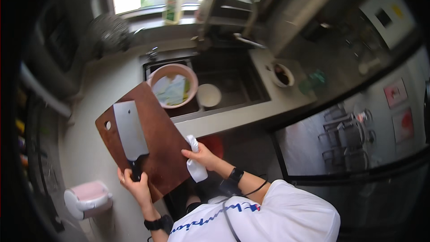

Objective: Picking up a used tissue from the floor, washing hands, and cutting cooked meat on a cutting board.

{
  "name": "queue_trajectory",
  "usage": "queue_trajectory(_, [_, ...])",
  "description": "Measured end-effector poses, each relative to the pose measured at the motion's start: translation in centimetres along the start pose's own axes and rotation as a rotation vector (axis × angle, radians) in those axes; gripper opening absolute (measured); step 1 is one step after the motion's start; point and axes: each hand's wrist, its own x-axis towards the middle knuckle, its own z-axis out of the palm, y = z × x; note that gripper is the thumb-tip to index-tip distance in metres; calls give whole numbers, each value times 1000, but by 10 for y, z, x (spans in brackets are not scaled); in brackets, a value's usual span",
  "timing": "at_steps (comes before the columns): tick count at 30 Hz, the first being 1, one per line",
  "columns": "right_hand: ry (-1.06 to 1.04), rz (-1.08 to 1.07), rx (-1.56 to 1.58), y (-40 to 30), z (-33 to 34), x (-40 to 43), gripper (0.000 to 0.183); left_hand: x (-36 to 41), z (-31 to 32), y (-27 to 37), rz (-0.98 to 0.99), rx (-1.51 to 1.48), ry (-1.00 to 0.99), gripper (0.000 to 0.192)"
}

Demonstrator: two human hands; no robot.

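A brown cutting board is held tilted in front of me, above the counter edge. On its face lies a cleaver, its broad blade pointing away from me. My left hand grips the cleaver's black handle together with the near edge of the board. At the board's right edge, my right hand holds on with a white cloth bunched in its grasp. The fingers under the board are hidden.
Beyond the board, a pink basin with leafy pieces sits in a dark double sink, beside a whitish round item. A tall faucet arches behind. A white bowl stands right; a pink-and-white container stands left.
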Motion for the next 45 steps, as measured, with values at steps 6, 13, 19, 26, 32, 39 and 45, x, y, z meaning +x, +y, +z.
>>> queue_trajectory(6, [269,-105,69,-2,-117,-151,45,-104,50,94,157,-112,-317,30])
queue_trajectory(13, [703,-236,254,22,-266,-356,20,-262,180,203,379,-243,-783,25])
queue_trajectory(19, [1053,-327,475,58,-355,-472,30,-384,304,287,651,-258,-1123,32])
queue_trajectory(26, [1475,-490,509,76,-477,-546,40,-522,441,382,766,-216,-1388,34])
queue_trajectory(32, [1636,-512,687,47,-594,-595,39,-622,580,457,921,-247,-1569,34])
queue_trajectory(39, [1797,-612,766,-5,-721,-638,36,-728,694,566,946,-287,-1686,33])
queue_trajectory(45, [1810,-597,770,-14,-866,-689,31,-828,795,640,945,-291,-1676,31])
